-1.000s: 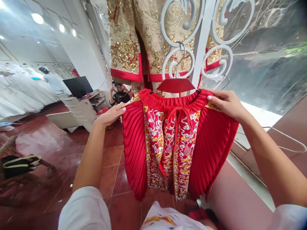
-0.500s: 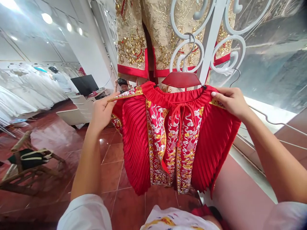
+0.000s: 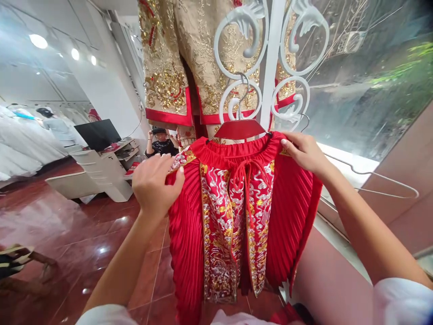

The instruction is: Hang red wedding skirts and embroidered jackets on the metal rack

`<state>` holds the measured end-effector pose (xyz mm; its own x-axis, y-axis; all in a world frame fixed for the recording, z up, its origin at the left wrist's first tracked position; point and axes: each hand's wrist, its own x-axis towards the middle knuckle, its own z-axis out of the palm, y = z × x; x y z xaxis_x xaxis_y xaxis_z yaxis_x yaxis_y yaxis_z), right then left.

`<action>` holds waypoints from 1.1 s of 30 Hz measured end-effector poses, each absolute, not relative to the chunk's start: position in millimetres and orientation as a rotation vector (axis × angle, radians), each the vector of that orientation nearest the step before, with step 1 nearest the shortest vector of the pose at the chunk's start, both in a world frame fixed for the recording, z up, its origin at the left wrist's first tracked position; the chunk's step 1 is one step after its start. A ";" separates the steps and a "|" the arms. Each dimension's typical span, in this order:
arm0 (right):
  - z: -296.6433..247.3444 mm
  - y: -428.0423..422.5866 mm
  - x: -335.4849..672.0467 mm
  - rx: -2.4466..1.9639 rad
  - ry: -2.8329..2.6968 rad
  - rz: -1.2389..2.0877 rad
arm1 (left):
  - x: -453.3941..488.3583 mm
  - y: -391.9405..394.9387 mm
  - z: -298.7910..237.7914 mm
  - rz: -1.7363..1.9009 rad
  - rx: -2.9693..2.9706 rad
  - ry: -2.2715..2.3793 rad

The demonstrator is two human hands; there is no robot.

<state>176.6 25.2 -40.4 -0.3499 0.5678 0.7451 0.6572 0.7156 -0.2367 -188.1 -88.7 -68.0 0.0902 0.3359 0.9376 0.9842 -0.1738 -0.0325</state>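
Note:
A red pleated skirt (image 3: 237, 207) with gold and silver embroidered panels hangs from a red clip hanger (image 3: 241, 129), its hook over the white scrollwork. A red cord is tied in a bow (image 3: 246, 169) at the gathered waistband. My right hand (image 3: 302, 151) pinches the skirt's upper right edge, thumb in front, fingers behind. At the upper left edge, my left hand (image 3: 156, 183) has its thumb spread away from the fingers, which lie against or just over the embroidered cloth. Whether those fingertips touch it is hard to see.
Beige-gold beaded garments (image 3: 169, 90) with red hems hang behind the white scrollwork rack (image 3: 272, 58). A white wire hanger (image 3: 379, 174) sticks out by the window. At left are a desk (image 3: 104, 176) with a monitor (image 3: 98, 134), white gowns (image 3: 30, 144) and two people.
My left hand has loosened its pinch and spread its thumb, and the skirt's left side hangs lower. The right hand keeps its hold. The view has shifted to the right.

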 end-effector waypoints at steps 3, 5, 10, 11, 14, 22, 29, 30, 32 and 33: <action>-43.2 27.1 171.5 -0.889 -2.045 -0.217 | -168.9 -69.7 -29.7 -1.133 -1.916 -1.325; -43.7 27.1 169.6 -0.885 -2.021 -0.211 | -159.8 -54.6 -15.6 -1.113 -2.158 -1.354; -36.2 20.9 171.9 -0.861 -2.000 -0.011 | -162.6 -33.2 -14.9 -1.332 -2.279 -1.373; -33.9 19.8 173.1 -0.854 -1.986 0.060 | -164.9 -31.8 -16.2 -1.405 -2.270 -1.378; -27.4 19.3 176.7 -0.834 -1.891 0.289 | -168.9 -28.5 -16.6 -1.640 -2.232 -1.406; -34.9 17.8 173.5 -0.962 -1.817 0.274 | -149.9 -38.4 -40.7 -1.318 -1.937 -1.331; -144.1 -25.5 150.7 -0.940 -1.289 -0.288 | -113.6 -80.6 -170.0 -1.788 -1.631 -1.629; -161.4 -28.1 146.4 -0.973 -1.284 -0.213 | -112.2 -80.8 -184.0 -1.901 -1.712 -1.733; -187.8 -28.8 137.9 -1.048 -1.364 0.052 | -115.1 -76.5 -199.5 -2.097 -1.825 -1.875; -196.1 -27.6 134.2 -1.064 -1.405 0.201 | -119.0 -73.1 -201.6 -2.162 -1.838 -1.910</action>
<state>134.2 -27.6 -196.1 0.2305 0.6820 0.6941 0.4601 0.5522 -0.6953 -119.0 -73.1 -201.6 -0.3953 0.7623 0.5125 0.4144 -0.3499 0.8401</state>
